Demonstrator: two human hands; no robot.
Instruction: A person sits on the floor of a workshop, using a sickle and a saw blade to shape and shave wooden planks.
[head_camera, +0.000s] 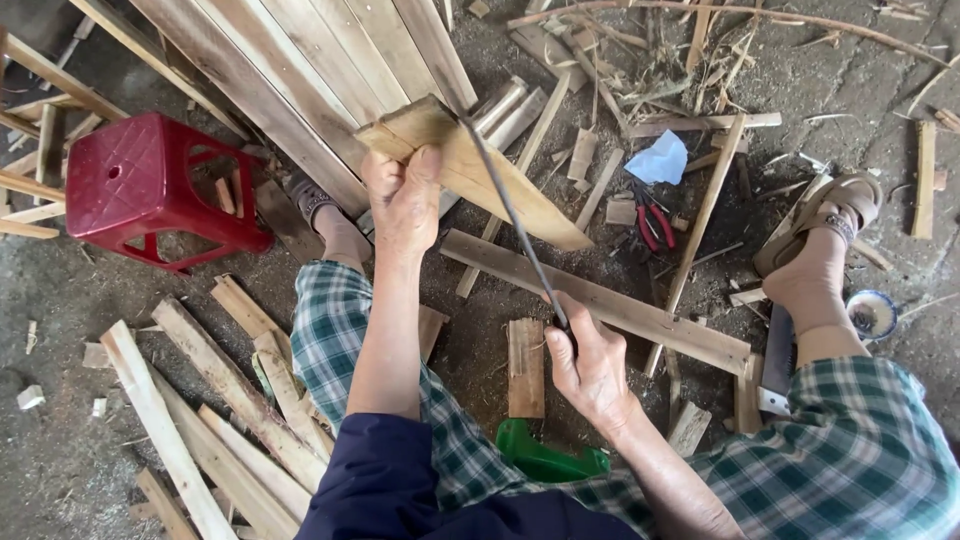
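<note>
The left hand is clenching a wooden slat at upper centre of the frame, holding it tilted above the floor. The right hand, lower centre, is gripping a long thin blade whose tip is meeting the slat's top edge. The shaving seems barely begun; the slat is looking mostly whole, extending right beyond the grip.

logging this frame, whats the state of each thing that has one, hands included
left hand: closed on the wood piece
wood piece: held up, tilted
right hand: closed on the thin blade's handle
thin blade: tip against the wood piece
red stool: upright
red-handled pliers: lying on the ground
small bowl: upright on the ground
</note>
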